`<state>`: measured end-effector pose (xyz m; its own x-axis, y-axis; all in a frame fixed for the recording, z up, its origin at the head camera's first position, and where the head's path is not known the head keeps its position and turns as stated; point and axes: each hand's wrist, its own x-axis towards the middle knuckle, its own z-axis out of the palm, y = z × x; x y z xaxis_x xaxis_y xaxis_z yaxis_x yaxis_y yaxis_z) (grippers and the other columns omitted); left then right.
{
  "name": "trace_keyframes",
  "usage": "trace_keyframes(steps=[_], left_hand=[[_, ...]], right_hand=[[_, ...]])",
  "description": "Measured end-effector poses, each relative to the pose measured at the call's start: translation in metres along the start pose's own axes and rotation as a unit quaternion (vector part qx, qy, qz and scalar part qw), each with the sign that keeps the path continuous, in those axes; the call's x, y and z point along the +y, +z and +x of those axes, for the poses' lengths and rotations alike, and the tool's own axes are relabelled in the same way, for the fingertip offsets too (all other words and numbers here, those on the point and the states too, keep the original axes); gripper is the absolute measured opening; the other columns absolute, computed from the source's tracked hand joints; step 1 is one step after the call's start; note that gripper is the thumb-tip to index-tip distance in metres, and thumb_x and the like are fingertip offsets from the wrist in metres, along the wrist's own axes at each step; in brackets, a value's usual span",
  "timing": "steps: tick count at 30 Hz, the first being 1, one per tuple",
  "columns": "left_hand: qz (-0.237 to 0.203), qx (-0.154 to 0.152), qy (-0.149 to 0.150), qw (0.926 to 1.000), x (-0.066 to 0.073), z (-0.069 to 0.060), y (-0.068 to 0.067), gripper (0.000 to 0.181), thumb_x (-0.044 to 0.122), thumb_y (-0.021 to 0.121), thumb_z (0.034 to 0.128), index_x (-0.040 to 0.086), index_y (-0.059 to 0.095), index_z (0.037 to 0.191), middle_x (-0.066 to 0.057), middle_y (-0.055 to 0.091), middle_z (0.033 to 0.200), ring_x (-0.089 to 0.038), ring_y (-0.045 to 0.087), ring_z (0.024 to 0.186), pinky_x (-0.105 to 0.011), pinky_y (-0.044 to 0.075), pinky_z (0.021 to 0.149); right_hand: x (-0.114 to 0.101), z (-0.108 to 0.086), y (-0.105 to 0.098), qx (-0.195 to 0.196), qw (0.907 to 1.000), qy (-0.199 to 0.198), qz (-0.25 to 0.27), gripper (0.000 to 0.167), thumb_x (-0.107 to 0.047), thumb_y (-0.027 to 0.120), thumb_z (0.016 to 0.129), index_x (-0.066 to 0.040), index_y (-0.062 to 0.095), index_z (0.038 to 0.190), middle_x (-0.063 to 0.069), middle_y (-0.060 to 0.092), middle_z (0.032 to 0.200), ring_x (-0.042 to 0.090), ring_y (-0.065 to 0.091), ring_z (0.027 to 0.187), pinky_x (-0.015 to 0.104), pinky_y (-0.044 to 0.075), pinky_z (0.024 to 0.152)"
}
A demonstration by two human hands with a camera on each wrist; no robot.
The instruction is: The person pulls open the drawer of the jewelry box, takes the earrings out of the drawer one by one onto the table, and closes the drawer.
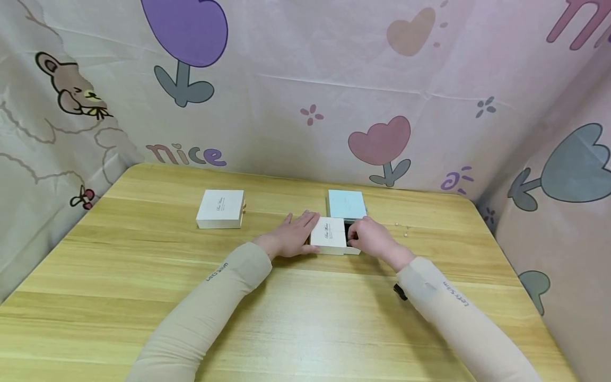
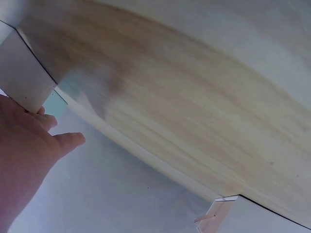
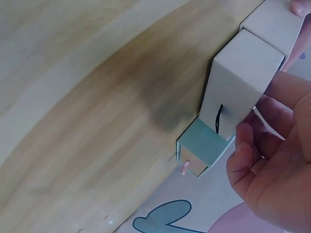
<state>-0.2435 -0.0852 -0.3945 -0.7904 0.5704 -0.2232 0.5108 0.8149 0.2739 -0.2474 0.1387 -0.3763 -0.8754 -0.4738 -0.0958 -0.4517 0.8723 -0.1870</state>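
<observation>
A white box (image 1: 328,232) lies with its drawer (image 1: 352,251) pulled partly out to the right. My left hand (image 1: 293,236) holds the box's left end, thumb along the front and fingers over the top. My right hand (image 1: 374,239) has curled fingers dipping into the drawer; whatever their tips touch inside is hidden. In the right wrist view, the drawer front (image 3: 226,104) carries a dark pull loop beside the curled fingers (image 3: 245,150). The left wrist view shows the left hand (image 2: 29,150) against the box (image 2: 26,73).
Directly behind the white box stands a light blue box (image 1: 346,204), with a pink pull tab (image 3: 185,168). Another white box (image 1: 221,208) sits at the left. Two tiny shiny pieces (image 1: 396,224) lie right of the blue box. Patterned cloth (image 1: 286,106) hangs behind the table (image 1: 296,329).
</observation>
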Motion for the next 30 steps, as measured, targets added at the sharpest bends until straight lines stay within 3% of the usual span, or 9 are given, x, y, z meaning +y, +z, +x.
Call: trace_keyframes(steps=[9, 13, 22, 26, 30], left_hand=[[-0.002, -0.001, 0.002, 1.0000, 0.001, 0.000, -0.001, 0.089, 0.056, 0.045, 0.0913, 0.007, 0.001, 0.151, -0.008, 0.004, 0.159, -0.023, 0.002, 0.147, -0.052, 0.005, 0.117], [-0.003, -0.002, 0.001, 1.0000, 0.001, 0.000, 0.000, 0.089, 0.057, 0.044, 0.0913, 0.008, 0.001, 0.151, -0.008, 0.004, 0.159, -0.023, 0.002, 0.147, -0.052, 0.005, 0.117], [0.000, -0.006, -0.002, 1.0000, 0.001, 0.000, -0.001, 0.088, 0.056, 0.044, 0.0915, 0.008, 0.000, 0.151, -0.007, 0.004, 0.159, -0.022, 0.001, 0.147, -0.052, 0.005, 0.117], [0.000, -0.006, -0.001, 1.0000, 0.001, -0.001, -0.001, 0.088, 0.056, 0.045, 0.0914, 0.008, 0.001, 0.151, -0.008, 0.004, 0.159, -0.023, 0.002, 0.147, -0.052, 0.005, 0.117], [-0.002, -0.006, 0.000, 1.0000, 0.001, -0.001, -0.002, 0.088, 0.056, 0.045, 0.0915, 0.008, 0.001, 0.151, -0.008, 0.004, 0.159, -0.023, 0.001, 0.147, -0.052, 0.005, 0.117]], right_hand=[[-0.003, -0.001, -0.006, -0.030, 0.9993, -0.016, -0.014, 0.015, -0.008, 0.063, 0.085, -0.011, 0.063, 0.070, 0.000, 0.058, 0.072, 0.020, 0.048, 0.079, 0.032, 0.042, 0.067], [-0.001, -0.001, -0.005, -0.032, 0.9989, -0.033, -0.013, 0.019, -0.005, 0.060, 0.085, -0.010, 0.060, 0.066, 0.000, 0.056, 0.069, 0.019, 0.047, 0.076, 0.036, 0.043, 0.076], [0.002, -0.002, -0.006, -0.025, 0.9986, -0.040, 0.024, 0.024, -0.007, 0.059, 0.088, -0.008, 0.058, 0.064, 0.000, 0.055, 0.065, 0.017, 0.047, 0.073, 0.043, 0.041, 0.090], [0.001, -0.007, -0.010, -0.019, 0.9988, -0.029, 0.035, 0.025, -0.009, 0.060, 0.089, -0.009, 0.056, 0.064, 0.001, 0.053, 0.067, 0.017, 0.046, 0.073, 0.043, 0.041, 0.089], [0.005, -0.012, -0.017, 0.017, 0.9992, -0.017, 0.031, 0.017, -0.010, 0.062, 0.087, -0.007, 0.061, 0.071, 0.004, 0.057, 0.079, 0.023, 0.051, 0.084, 0.042, 0.046, 0.082]])
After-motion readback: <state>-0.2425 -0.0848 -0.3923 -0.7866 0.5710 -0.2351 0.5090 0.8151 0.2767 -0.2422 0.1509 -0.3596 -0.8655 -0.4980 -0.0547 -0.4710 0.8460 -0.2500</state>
